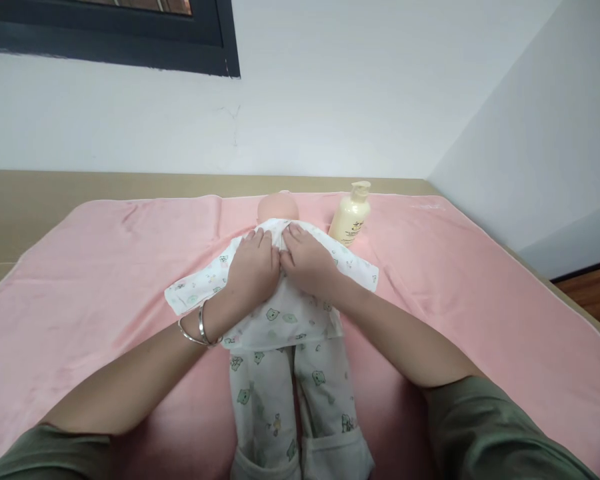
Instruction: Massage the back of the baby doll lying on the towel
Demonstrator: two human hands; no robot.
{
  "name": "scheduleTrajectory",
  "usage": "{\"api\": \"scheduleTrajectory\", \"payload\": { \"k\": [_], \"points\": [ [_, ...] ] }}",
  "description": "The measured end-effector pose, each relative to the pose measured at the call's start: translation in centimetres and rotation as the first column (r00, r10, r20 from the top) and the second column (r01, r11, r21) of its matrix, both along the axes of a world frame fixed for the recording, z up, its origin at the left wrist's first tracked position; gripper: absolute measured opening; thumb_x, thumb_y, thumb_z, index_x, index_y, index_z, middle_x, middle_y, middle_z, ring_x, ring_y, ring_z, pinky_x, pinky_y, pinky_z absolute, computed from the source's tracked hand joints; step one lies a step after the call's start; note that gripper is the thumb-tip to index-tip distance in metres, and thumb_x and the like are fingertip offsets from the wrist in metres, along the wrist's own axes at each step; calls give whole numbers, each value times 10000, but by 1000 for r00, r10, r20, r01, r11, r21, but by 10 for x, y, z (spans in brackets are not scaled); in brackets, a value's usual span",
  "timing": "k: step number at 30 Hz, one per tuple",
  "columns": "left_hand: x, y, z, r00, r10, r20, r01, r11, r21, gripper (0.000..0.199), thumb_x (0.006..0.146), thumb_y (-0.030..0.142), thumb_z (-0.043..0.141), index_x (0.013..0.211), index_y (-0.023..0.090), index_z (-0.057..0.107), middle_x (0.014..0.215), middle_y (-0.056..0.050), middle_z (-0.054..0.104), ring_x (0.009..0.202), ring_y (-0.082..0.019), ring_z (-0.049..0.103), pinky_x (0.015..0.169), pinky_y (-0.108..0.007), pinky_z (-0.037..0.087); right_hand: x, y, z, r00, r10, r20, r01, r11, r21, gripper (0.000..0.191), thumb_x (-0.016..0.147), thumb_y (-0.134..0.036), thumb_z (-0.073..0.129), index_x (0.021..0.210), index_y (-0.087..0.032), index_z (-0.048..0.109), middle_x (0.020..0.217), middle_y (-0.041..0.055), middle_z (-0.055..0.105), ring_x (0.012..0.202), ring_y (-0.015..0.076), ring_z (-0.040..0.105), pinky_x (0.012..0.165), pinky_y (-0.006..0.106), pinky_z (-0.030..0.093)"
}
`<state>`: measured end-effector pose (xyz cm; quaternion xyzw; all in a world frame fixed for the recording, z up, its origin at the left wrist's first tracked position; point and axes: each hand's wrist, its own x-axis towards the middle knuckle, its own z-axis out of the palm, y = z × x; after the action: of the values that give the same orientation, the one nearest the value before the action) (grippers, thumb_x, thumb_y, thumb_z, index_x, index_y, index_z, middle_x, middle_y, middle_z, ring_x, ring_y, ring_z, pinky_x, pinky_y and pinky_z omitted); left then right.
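Note:
A bald baby doll [279, 207] lies stretched out with its head at the far end; I cannot tell whether it faces up or down. It wears a white printed shirt [290, 319] with both sleeves spread to the sides, and matching trousers [265, 407]. My left hand [255, 263] rests on the shirt's upper left, fingers laid flat and pointing toward the head. Beside it, my right hand [307, 259] lies flat on the upper right near the neckline. The thumbs almost meet at the middle. Whatever is under the palms is hidden.
A pale yellow pump bottle [351, 217] stands just beyond the right sleeve. Pink cloth [105, 267] covers the wooden surface [10, 207] beneath the doll. A white wall [330, 100] rises behind, with a dark window frame [205, 40] at upper left.

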<state>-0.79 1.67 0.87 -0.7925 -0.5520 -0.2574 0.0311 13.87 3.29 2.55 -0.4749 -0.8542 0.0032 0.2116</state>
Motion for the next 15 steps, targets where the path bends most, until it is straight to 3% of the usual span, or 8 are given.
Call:
{"api": "scheduleTrajectory", "payload": {
  "k": [3, 5, 9, 15],
  "points": [
    [2, -10, 3, 999, 2, -50, 0, 999, 44, 447, 980, 239, 307, 1311, 44, 536, 1387, -251, 569, 1347, -374, 496, 1128, -568, 392, 5, 20, -1, 997, -70, -29, 65, 987, -145, 623, 982, -325, 427, 1481, 47, 403, 1575, 273, 400, 1498, 387, 329, 1221, 541, 305],
    [1, -11, 11, 998, 4, -67, -3, 1000, 12, 389, 956, 234, 356, 1228, 81, 589, 1304, -229, 622, 1282, -376, 545, 1087, -560, 427, 6, 22, -1, 995, -95, -26, 90, 984, -156, 637, 990, -352, 423, 1492, 38, 382, 1584, 282, 378, 1509, 405, 296, 1217, 568, 285],
    [-5, 1, 22, 1000, 20, 22, -17, 991, -130, 279, 925, 220, 361, 1036, 176, 613, 1060, -149, 691, 1043, -320, 641, 944, -486, 514, -2, -2, 1, 995, -99, 29, 99, 995, -29, 554, 1009, -292, 363, 1435, 53, 441, 1466, 323, 505, 1414, 399, 442, 1170, 561, 343],
    [-3, 14, 9, 974, 79, 211, -55, 991, -118, 348, 925, 270, 343, 1142, 173, 598, 1170, -155, 677, 1123, -327, 602, 1026, -526, 470, -12, -36, 0, 994, -41, 105, 31, 995, 90, 541, 994, -213, 345, 1456, 58, 422, 1522, 326, 440, 1459, 408, 385, 1186, 570, 329]
  ]
}}
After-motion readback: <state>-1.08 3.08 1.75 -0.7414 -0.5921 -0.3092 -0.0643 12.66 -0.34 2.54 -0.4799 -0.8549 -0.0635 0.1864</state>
